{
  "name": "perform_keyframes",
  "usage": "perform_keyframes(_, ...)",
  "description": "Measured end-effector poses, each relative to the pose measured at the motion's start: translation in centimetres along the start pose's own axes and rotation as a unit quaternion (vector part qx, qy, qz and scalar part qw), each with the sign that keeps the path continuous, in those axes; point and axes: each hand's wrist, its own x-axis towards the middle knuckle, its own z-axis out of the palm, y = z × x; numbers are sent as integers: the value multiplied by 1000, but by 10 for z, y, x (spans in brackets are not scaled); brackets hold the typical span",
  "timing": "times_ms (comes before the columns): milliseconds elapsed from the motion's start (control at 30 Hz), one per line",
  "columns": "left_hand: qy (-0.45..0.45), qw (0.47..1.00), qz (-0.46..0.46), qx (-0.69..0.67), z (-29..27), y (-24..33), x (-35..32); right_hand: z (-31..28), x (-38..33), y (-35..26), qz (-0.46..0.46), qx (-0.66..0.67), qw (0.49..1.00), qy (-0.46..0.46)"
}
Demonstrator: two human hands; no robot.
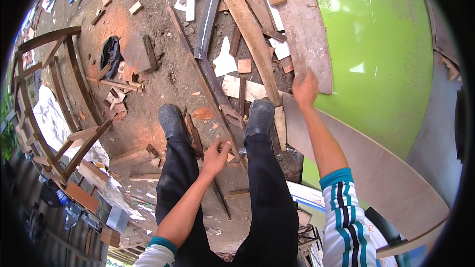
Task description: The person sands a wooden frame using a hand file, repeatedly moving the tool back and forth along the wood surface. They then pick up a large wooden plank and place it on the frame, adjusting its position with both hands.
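Observation:
My right hand has its fingers curled at the lower left edge of a wide, weathered wooden board; its fingertips are slightly blurred. Between my knees, my left hand hangs with loosely bent fingers, thumb apart, and nothing visible in it. Close by that hand runs a long thin wood strip, slanting across the ground. Beside the strip lies what looks like a handsaw, its brown handle near my right shoe. A curved-looking rough plank lies between the strip and the wide board.
A green panel covers the right side, with a long plywood sheet below it. On the left stands a wooden frame. A stone block, a black bag and several wood scraps lie on the dirt.

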Motion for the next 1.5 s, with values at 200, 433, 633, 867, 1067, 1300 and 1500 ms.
perform_keyframes(200,23,1000,15,-4,-2,-3,1,-47,91,44,153,-22,988,23)
perform_keyframes(433,1,1000,25,12,-6,7,-3,-32,94,51,151,91,984,-22)
perform_keyframes(633,3,999,39,27,-13,-1,3,-32,86,50,58,164,981,-92)
perform_keyframes(867,71,995,41,57,-41,0,-40,-94,-9,-72,15,256,967,7)
perform_keyframes(1067,98,993,67,-4,-47,11,-121,-209,-94,-118,-71,228,971,21)
perform_keyframes(1300,-44,967,126,-217,-41,192,-217,-412,-261,-42,-92,146,984,-41)
perform_keyframes(1500,18,927,141,-347,-73,282,-306,-531,-350,-12,-293,111,950,5)
